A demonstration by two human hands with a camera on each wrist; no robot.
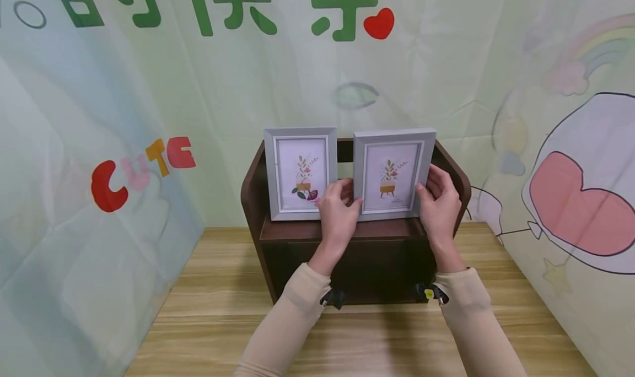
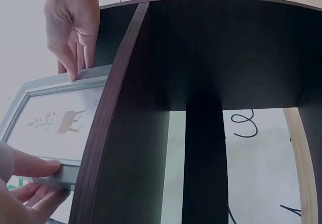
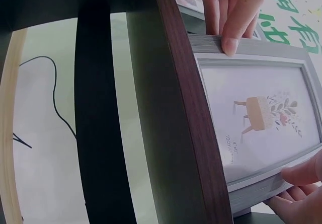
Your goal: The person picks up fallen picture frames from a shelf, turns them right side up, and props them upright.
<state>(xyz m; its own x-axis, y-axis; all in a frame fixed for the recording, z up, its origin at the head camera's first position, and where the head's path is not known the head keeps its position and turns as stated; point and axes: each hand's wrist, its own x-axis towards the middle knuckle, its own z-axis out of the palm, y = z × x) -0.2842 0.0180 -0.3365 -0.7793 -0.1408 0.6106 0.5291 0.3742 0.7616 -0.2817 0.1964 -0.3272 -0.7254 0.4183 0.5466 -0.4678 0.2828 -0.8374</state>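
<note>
Picture frame (image 1: 392, 174), right of center in head view, over upper shelf (image 1: 297, 230); set with long axis near vertical between left grip (image 1: 338, 217) and right grip (image 1: 440, 209); pinched by both at opposite side edges.

Grey, dark brown, pale green
Between the hands (image 1: 339, 209) (image 1: 440, 200), a picture frame (image 1: 394, 136) is grey, its white print (image 1: 377, 162) showing an orange-brown planter (image 1: 387, 189) with green and coral sprigs (image 1: 389, 170); left of them, a second grey frame (image 1: 272, 173) bears dark green leaves (image 1: 295, 190) and a magenta bloom (image 1: 312, 194). Below the hands, the shelf (image 1: 297, 231) is dark brown, the counter (image 1: 208, 289) yellow-brown with streaked grain. Beyond them, pale green cloth (image 1: 446, 74) carries green characters (image 1: 349, 10) and a red heart (image 1: 379, 23).
</note>
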